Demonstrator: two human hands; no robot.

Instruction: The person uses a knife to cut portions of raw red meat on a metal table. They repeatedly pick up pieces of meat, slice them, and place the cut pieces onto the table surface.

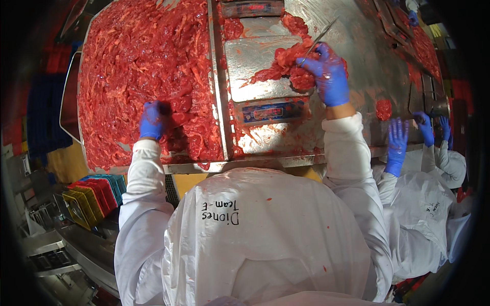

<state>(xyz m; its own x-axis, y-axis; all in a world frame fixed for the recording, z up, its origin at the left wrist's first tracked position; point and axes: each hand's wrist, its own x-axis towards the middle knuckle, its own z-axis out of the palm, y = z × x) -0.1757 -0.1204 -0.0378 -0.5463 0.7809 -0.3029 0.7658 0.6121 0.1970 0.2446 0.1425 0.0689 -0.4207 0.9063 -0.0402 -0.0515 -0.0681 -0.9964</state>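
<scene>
My left hand (151, 120), in a blue glove, is closed on a chunk of the raw red meat strips (138, 66) that fill the steel tray at left. My right hand (328, 74), also blue-gloved, grips a thin knife (319, 36) whose blade points up and away. It rests on a small pile of meat (291, 64) lying on the flat steel plate of a scale (255, 64). The scale's display panel (273, 110) faces me below the plate. White sleeves and a white apron cover my arms and chest.
A co-worker in white at the right holds blue-gloved hands (397, 145) at the steel table's edge (265, 163). A lone meat lump (383, 109) lies on the table. More meat (426, 51) runs along the far right. Stacked coloured plastic crates (94, 196) stand at lower left.
</scene>
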